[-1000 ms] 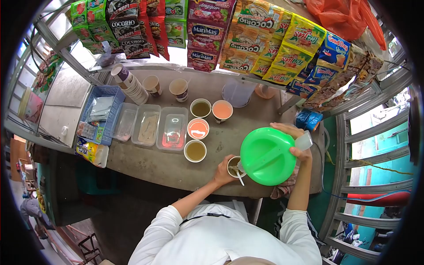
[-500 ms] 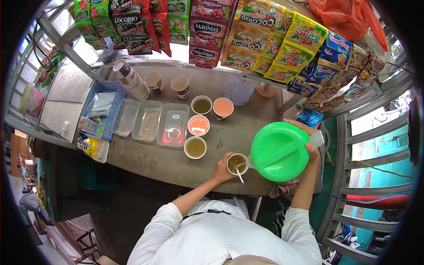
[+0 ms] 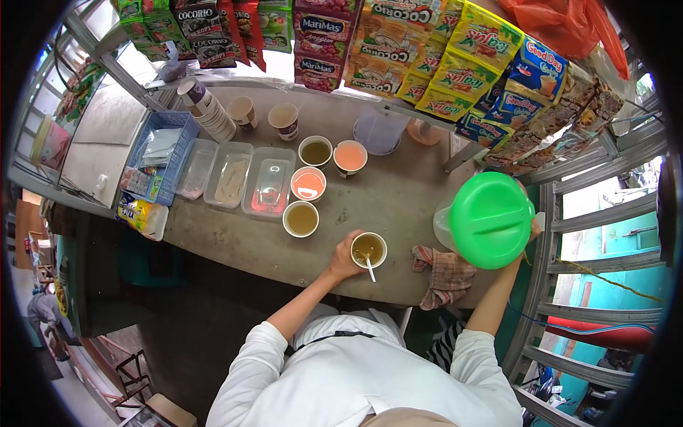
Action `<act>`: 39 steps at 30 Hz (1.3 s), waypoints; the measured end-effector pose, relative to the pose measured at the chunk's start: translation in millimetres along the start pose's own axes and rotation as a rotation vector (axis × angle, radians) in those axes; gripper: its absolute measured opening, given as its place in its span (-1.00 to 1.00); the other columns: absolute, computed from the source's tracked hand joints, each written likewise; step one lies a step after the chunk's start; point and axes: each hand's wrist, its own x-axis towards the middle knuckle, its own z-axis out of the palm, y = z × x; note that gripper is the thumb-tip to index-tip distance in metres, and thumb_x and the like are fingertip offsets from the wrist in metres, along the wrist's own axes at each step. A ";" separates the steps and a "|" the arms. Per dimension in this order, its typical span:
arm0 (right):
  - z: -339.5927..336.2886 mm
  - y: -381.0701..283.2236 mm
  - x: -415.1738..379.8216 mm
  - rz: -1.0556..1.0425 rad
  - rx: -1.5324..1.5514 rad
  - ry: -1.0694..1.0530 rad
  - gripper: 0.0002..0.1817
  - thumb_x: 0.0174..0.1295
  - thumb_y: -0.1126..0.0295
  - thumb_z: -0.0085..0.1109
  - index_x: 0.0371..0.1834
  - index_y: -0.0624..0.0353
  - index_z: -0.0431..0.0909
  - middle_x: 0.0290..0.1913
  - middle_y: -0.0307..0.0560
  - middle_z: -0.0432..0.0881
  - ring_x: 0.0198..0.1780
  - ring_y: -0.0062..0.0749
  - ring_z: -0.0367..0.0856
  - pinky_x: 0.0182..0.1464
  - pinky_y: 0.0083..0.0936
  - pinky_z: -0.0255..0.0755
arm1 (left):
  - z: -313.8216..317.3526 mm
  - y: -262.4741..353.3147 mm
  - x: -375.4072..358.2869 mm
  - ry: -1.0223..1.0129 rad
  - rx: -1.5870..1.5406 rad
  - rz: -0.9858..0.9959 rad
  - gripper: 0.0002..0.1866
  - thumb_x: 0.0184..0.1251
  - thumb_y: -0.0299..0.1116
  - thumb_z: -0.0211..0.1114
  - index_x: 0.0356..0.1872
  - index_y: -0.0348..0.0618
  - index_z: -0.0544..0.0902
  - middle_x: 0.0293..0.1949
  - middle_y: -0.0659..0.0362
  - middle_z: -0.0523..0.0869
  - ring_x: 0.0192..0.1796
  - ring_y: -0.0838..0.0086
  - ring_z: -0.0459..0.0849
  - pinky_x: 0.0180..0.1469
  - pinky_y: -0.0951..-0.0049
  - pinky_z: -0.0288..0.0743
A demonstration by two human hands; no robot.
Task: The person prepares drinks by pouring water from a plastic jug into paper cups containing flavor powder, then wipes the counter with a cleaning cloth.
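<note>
Grey counter (image 3: 398, 196) bore the drinks. Left hand (image 3: 345, 257) gripped a paper cup (image 3: 369, 250) of brownish drink, a white spoon (image 3: 370, 270) leaning inside. Right hand (image 3: 534, 229) held the green-lidded jug (image 3: 491, 220) near its handle, apart from that cup; no pouring was seen. Nearby stood two cups of brownish-green liquid (image 3: 301, 219) and two of orange-pink liquid (image 3: 350, 157).
</note>
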 end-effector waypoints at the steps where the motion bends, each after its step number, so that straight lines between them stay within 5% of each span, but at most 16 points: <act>1: -11.1 3.4 -0.7 -0.012 0.002 0.035 -0.11 0.05 -0.27 -0.12 0.22 0.34 0.34 0.22 0.13 0.43 0.19 -0.19 0.44 0.23 -0.34 0.29 | 1.0 0.4 1.2 0.005 0.004 0.007 -0.08 -0.42 -0.28 0.66 0.12 -0.13 0.34 -0.05 -0.01 0.61 -0.04 0.00 0.63 -0.04 0.17 0.56; 12: -90.8 43.4 -5.4 -0.055 -0.081 0.264 -0.12 0.19 -0.32 -0.32 0.32 0.24 0.22 0.30 0.03 0.34 0.28 -0.25 0.33 0.31 -0.33 0.19 | 1.2 3.6 -0.2 0.004 -0.002 -0.064 0.00 -0.42 -0.11 0.69 0.16 -0.13 0.30 -0.03 -0.01 0.60 -0.01 0.03 0.63 0.02 0.19 0.55; 15: -97.3 47.4 -6.0 -0.041 -0.100 0.278 -0.12 0.23 -0.33 -0.38 0.35 0.21 0.19 0.32 0.00 0.32 0.30 -0.27 0.30 0.34 -0.32 0.17 | -3.3 12.0 3.3 0.008 0.041 0.011 0.05 -0.42 -0.10 0.71 0.18 -0.15 0.26 -0.09 0.07 0.64 -0.04 0.22 0.68 0.01 0.28 0.55; 20: -98.7 48.1 -22.0 0.027 -0.084 0.327 -0.13 0.30 -0.35 -0.47 0.40 0.16 0.14 0.35 -0.04 0.28 0.34 -0.29 0.25 0.37 -0.32 0.12 | -24.5 11.0 -15.9 -0.051 -0.070 -0.040 0.23 -0.45 -0.16 0.70 0.34 -0.19 0.09 0.18 -0.06 0.44 0.24 0.16 0.47 0.32 0.24 0.32; 23: -68.3 44.4 -42.5 0.108 0.078 0.482 -0.13 0.31 -0.36 -0.49 0.44 0.13 0.06 0.39 -0.04 0.21 0.39 -0.26 0.18 0.41 -0.24 0.05 | -41.8 1.2 -45.1 0.049 -0.128 -0.004 0.15 -0.37 -0.17 0.68 0.32 -0.22 0.14 0.18 -0.07 0.44 0.24 0.12 0.45 0.30 0.23 0.34; 26: -17.8 35.1 -94.3 0.099 -0.122 0.666 -0.20 0.35 -0.29 -0.43 0.45 0.11 0.05 0.39 0.01 0.20 0.41 -0.18 0.14 0.40 -0.11 0.01 | -69.4 -5.6 -90.7 0.188 0.096 0.070 -0.32 -0.13 -0.30 0.52 0.07 -0.21 0.40 -0.17 -0.01 0.57 -0.13 0.21 0.63 -0.11 0.28 0.54; 28: 5.9 45.7 -136.9 0.076 -0.255 0.777 -0.29 0.38 -0.18 -0.36 0.41 0.11 0.13 0.31 0.03 0.29 0.33 -0.20 0.24 0.33 -0.10 0.09 | -91.8 4.9 -112.1 -0.010 0.131 0.199 -0.64 -0.09 -0.34 0.43 -0.22 -0.17 0.54 -0.48 0.10 0.54 -0.45 0.26 0.59 -0.42 0.33 0.49; 31: 53.6 81.1 -195.3 0.120 -0.384 0.962 -0.45 0.39 0.00 -0.25 0.29 0.13 0.28 0.00 -0.08 0.49 0.02 -0.39 0.43 0.06 -0.38 0.30 | -97.1 27.8 -136.1 -0.368 0.115 0.287 -0.86 0.00 -0.36 0.34 -0.46 -0.15 0.57 -0.57 0.11 0.59 -0.53 0.27 0.62 -0.48 0.33 0.52; 32: 65.5 98.1 -211.3 0.121 -0.313 0.968 -0.51 0.39 0.08 -0.19 0.27 0.12 0.30 -0.10 -0.15 0.49 -0.08 -0.45 0.43 -0.03 -0.49 0.31 | -89.0 15.1 -151.5 -0.548 0.122 0.186 -0.80 0.11 -0.25 0.30 -0.41 -0.17 0.59 -0.51 0.08 0.65 -0.48 0.23 0.66 -0.43 0.28 0.55; 33: 74.4 116.0 -222.3 0.121 -0.244 0.972 -0.56 0.39 0.16 -0.12 0.24 0.12 0.32 -0.20 -0.22 0.49 -0.17 -0.51 0.42 -0.12 -0.61 0.31 | -83.8 5.8 -154.9 -0.822 0.143 -0.122 -0.63 0.24 -0.04 0.19 -0.31 -0.21 0.63 -0.40 -0.02 0.70 -0.36 0.09 0.69 -0.30 0.18 0.57; 35: 81.8 155.4 -236.9 0.083 -0.396 0.934 -0.60 0.37 0.26 -0.06 0.22 0.13 0.34 -0.26 -0.24 0.49 -0.23 -0.50 0.43 -0.18 -0.65 0.31 | -55.4 -62.1 -188.1 -0.912 0.250 -0.507 -0.49 0.30 0.08 0.08 -0.20 -0.25 0.64 -0.25 -0.13 0.70 -0.18 -0.01 0.68 -0.14 0.08 0.53; 39: 90.8 170.8 -235.8 -0.061 -0.735 0.823 -0.64 0.34 0.36 0.00 0.17 0.18 0.37 -0.30 -0.23 0.48 -0.30 -0.51 0.41 -0.22 -0.61 0.32 | -31.4 -131.3 -241.1 -1.136 0.394 -0.621 -0.42 0.30 0.15 0.07 -0.17 -0.28 0.63 -0.16 -0.12 0.68 -0.06 0.00 0.64 -0.03 0.13 0.49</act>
